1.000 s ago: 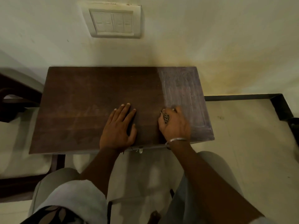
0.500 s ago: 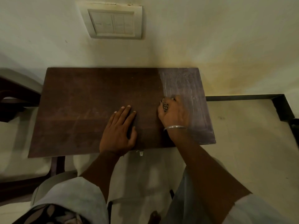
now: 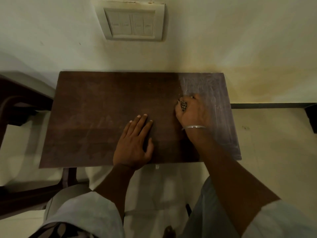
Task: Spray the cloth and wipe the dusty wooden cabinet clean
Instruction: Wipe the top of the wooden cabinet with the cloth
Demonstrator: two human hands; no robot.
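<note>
The wooden cabinet [image 3: 103,109] fills the middle of the view, its flat top seen from above with the far edge against a pale wall [image 3: 240,40]. Most of the top is dark brown, while a pale, streaky band of dust [image 3: 217,100] runs along the 3 o'clock side from the far edge to the near edge. The left hand [image 3: 133,143] lies released and flat on the wood toward 6 o'clock, fingers straight and close together, pointing to 12 o'clock, the wrist over the near edge. The right hand [image 3: 192,112] sits toward 2 o'clock of the left one, at the border between dark wood and dust, fingers clenched round a small checked cloth [image 3: 183,105] that peeks out at the knuckles; most of the cloth is hidden under the hand. A thin metal bangle [image 3: 195,127] rings that wrist. On the wall at 12 o'clock is a white switch plate [image 3: 132,22]. Light floor [image 3: 274,152] lies at 3 o'clock, and dark furniture [image 3: 22,103] stands at 9 o'clock.
</note>
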